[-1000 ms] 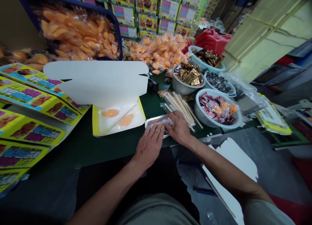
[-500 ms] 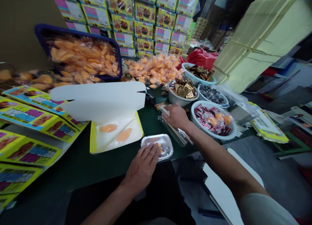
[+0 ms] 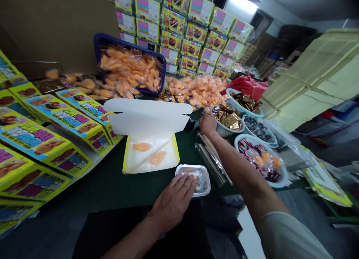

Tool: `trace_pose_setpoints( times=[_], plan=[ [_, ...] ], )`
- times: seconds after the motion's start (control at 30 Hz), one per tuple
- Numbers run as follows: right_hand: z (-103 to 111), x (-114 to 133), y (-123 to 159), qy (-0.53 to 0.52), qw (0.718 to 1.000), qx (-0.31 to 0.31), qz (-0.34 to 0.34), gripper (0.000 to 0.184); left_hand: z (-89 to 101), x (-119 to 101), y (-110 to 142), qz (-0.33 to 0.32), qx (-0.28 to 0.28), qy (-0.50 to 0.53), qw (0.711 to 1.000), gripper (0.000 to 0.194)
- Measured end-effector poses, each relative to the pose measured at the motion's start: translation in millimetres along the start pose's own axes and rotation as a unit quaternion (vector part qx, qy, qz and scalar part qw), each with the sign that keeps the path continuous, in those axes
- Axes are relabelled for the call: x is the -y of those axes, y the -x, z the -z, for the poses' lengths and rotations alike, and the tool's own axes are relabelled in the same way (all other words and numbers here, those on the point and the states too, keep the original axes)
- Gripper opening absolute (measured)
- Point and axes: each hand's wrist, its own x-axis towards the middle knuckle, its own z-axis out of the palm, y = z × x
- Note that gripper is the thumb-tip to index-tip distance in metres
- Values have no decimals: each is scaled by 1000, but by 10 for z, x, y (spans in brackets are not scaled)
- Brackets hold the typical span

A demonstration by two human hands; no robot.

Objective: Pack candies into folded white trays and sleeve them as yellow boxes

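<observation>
My left hand (image 3: 178,197) lies flat with its fingers stretched over a small foil tray (image 3: 206,176) at the table's near edge. The tray holds something dark and orange, partly hidden by the fingers. My right hand (image 3: 208,125) is beside the left side of a bowl of gold sachets (image 3: 230,117); its fingers point away, and what they touch is hidden. Below it lie long thin items in clear plastic sleeves (image 3: 211,158). Left of the tray stands an open white-lined box (image 3: 150,118) with two orange packets (image 3: 157,158) on its bottom, separated by a diagonal strip.
A blue basket (image 3: 164,70) of orange packets and a loose heap of orange packets (image 3: 198,90) are behind. At right are a bowl of red sachets (image 3: 254,154) and a bowl of dark packets (image 3: 258,128). Printed yellow boxes (image 3: 42,139) stand left; more are stacked behind.
My right hand has moved away from me, off the clear sleeves to the gold sachet bowl. My left hand stays on the foil tray. The camera view has shifted left and up.
</observation>
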Motion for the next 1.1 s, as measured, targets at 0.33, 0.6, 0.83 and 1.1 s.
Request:
trace_pose_setpoints(
  times=[0.33,0.6,0.83,1.1],
  plan=[
    [663,-222,826,-415,901,-102,-76,39,36,-2,-52,8,-63,-13,998,56],
    [710,-333,2610,-663,733,71,-135,47,553,-306,-80,359,-206,331,848,79],
    [633,-414,3472,-616,765,117,-148,39,697,-555,62,501,-69,550,665,41],
    [1070,-596,3232,-356,866,146,319,50,669,-598,-103,471,-54,578,664,43]
  ],
)
